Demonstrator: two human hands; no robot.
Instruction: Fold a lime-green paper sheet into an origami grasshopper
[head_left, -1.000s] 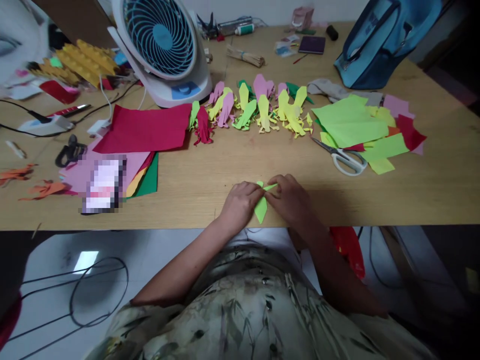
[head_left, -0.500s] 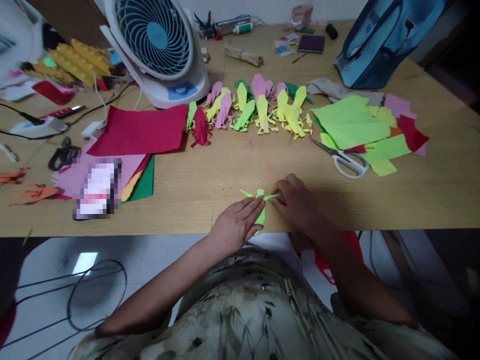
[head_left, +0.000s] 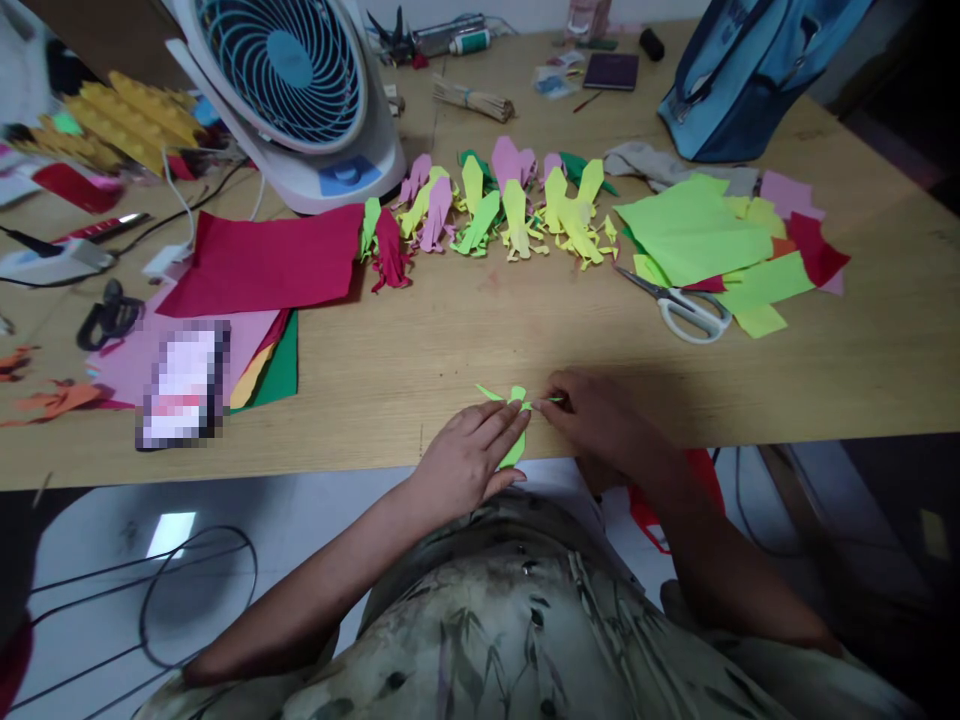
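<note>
A light green paper cutout (head_left: pixel 514 452) with thin strips sticking out to either side lies at the table's front edge. My left hand (head_left: pixel 474 450) rests flat over its middle, fingers stretched out and pressing it to the wood. With fingertips pinched, my right hand (head_left: pixel 581 408) holds the cutout's right-hand strip. Farther back stands a row of folded paper figures in yellow (head_left: pixel 516 215), pink (head_left: pixel 435 215), green and red, with curled strips at their lower ends.
White-handled scissors (head_left: pixel 694 312) lie beside a pile of coloured paper (head_left: pixel 697 235) at the right. A phone (head_left: pixel 182 385), red paper (head_left: pixel 270 258) and black-handled scissors (head_left: pixel 110 314) lie left. Behind are a fan (head_left: pixel 292 80) and a blue bag (head_left: pixel 742 85).
My right hand has shifted slightly at the right strip, less of which now shows. My left hand stays on the cutout. The whole view has tilted a little.
</note>
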